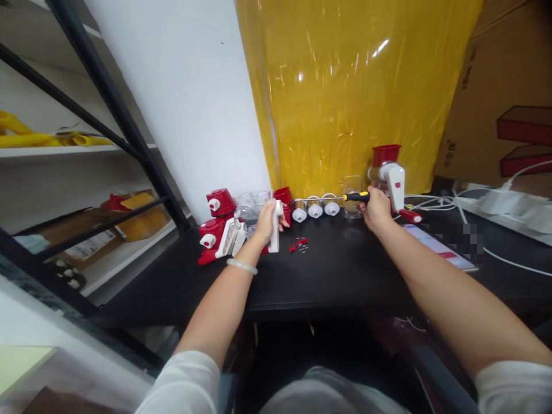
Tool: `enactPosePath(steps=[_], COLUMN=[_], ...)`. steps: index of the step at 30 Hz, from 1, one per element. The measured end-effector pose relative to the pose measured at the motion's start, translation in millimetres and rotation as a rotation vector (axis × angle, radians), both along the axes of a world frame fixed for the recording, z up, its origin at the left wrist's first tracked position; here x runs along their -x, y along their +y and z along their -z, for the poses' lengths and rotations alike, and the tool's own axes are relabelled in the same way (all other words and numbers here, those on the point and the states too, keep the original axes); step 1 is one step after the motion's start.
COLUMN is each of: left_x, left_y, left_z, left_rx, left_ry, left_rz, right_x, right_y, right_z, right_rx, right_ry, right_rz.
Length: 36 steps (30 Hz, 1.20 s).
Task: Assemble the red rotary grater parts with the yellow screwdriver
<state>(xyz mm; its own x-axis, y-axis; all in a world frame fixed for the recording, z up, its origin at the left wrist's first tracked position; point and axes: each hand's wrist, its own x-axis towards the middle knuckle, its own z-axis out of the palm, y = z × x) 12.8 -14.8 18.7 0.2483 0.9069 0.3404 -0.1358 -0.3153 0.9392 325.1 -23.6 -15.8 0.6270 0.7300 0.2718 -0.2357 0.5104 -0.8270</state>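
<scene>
My right hand (378, 211) is closed around the black and yellow handle of a screwdriver (357, 196). Its long thin shaft points left, level, toward a white plastic part (275, 233). That part stands upright in my left hand (267, 222), whose fingers are wrapped round it. I cannot tell whether the screwdriver's tip touches it. On the black table (340, 270) just right of my left hand lie small red pieces (302, 242) and several tiny metal pins or screws. Behind the shaft sit three metal grater drums (315, 208) with white ends.
Red and white grater housings (221, 202) and clear plastic cups are crowded at the left. An assembled red and white rotary grater (393, 178) stands at the right back. A phone (440, 247), white cables (457, 204) and a power strip (513, 208) lie at the right.
</scene>
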Motion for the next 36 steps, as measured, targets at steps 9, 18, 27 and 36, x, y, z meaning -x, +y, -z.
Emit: enactPosePath(steps=[9,18,27,36], left_x=[1.6,1.2,10.7,15.8], left_y=[-10.1,-6.7,12.3,13.1], left_z=[0.5,10.8,17.5,17.0], left_rx=[-0.386,-0.923,-1.088,-1.134], left_ry=[-0.349,-0.323,-0.186,-0.060], left_rz=[-0.014,-0.155,-0.377,-0.380], right_x=[45.8,55.9,53.0,47.6], right_y=[-28.0,-36.2,-45.0,-44.3], right_z=[-22.8,-26.5,-34.4,-38.7], right_rx=[-0.227,-0.293,-0.360,-0.371], right_ry=[-0.030,-0.059,-0.072,-0.028], right_rz=[0.020,0.031,0.101,0.059])
